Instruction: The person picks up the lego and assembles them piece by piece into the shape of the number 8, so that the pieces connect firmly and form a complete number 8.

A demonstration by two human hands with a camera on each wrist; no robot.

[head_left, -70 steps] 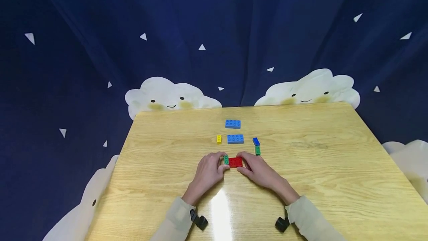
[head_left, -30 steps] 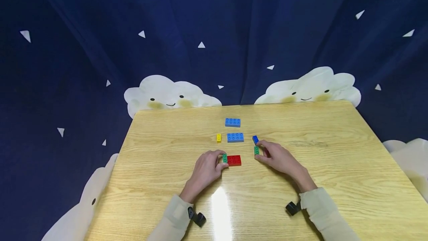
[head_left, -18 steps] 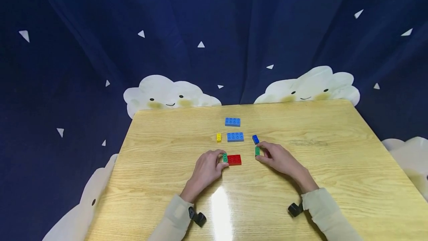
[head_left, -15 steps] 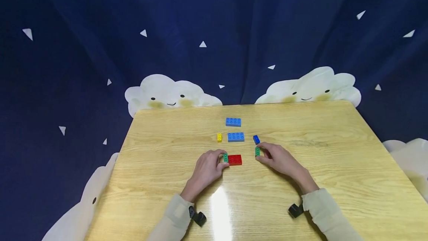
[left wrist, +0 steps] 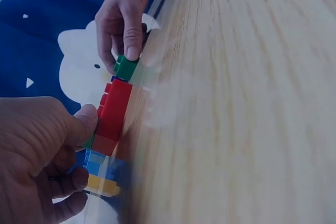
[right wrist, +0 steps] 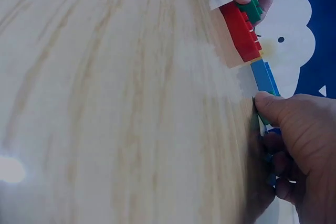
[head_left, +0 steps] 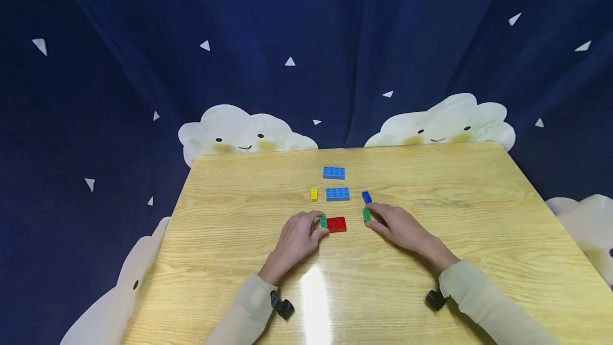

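In the head view my left hand (head_left: pixel 298 236) pinches a small green brick (head_left: pixel 323 221) between thumb and fingers. That brick appears to sit on the left end of a red brick (head_left: pixel 337 224), which lies flat on the wooden table. My right hand (head_left: pixel 398 228) pinches a second small green brick (head_left: pixel 366 215), to the right of the red one and apart from it. Just beyond those fingers lies a small dark blue brick (head_left: pixel 366 197). In the right wrist view the thumb mostly hides the right-hand green brick.
Two light blue bricks (head_left: pixel 337 194) lie farther back on the table (head_left: pixel 230 190), one behind the other. A small yellow brick (head_left: pixel 314 195) lies left of the nearer one. Behind the table hangs a dark blue curtain (head_left: pixel 325 41) with clouds and triangles.
My right hand has left the red brick, moved right and taken hold of the second green brick, which sits slightly farther from the dark blue one. The left hand keeps its grip.
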